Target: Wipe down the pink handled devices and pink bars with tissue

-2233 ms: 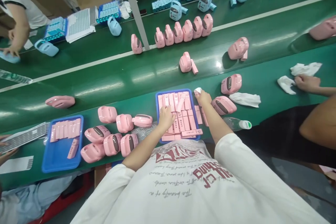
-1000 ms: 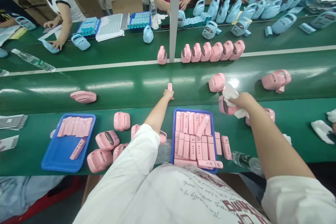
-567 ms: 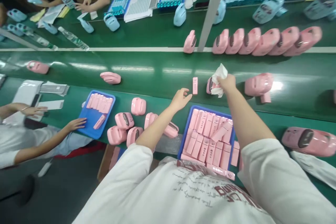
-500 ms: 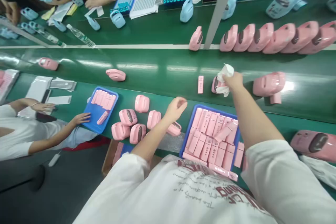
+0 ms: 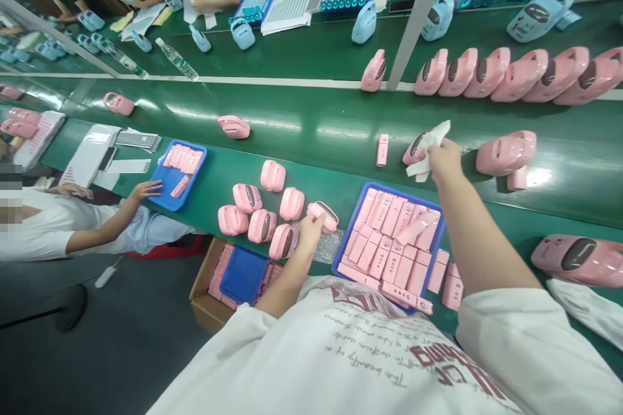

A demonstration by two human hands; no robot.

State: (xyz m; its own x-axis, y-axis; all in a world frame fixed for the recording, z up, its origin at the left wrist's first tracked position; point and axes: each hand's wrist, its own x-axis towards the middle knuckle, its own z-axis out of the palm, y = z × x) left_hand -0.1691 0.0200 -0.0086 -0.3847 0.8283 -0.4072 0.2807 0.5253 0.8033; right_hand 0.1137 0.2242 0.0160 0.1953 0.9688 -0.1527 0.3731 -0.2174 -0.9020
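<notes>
A: Two hands are at work on the green tabletop (image 5: pixel 302 136). Left hand (image 5: pixel 309 231): position and state?

B: Nearest the body. Its fingers are curled onto a pink housing (image 5: pixel 324 215) at the near edge; whether they grip it or only touch it cannot be told. To the left of those fingers sits a cluster of pink housings (image 5: pixel 260 211). To their right, just beside, stands the blue tray (image 5: pixel 435 248), filled with flat pink covers (image 5: pixel 389 240) in rows.

A: Right hand (image 5: pixel 442 159)?

B: Farther out, beyond the tray. Its fingers are closed on a white cloth (image 5: pixel 428 146), pressed against a second pink housing (image 5: pixel 413 150) lying on the belt.

A: Adjacent items?

B: A single pink cover (image 5: pixel 382 150) lies left of the right-hand fingers, apart from them. Another housing (image 5: pixel 506 152) lies to their right. Farther still, a row of upright pink housings (image 5: pixel 506 74) runs along the white line.

A: Other persons?

B: A co-worker's hand (image 5: pixel 145 190) rests by a second blue tray (image 5: pixel 179 167), well to the left.
</notes>
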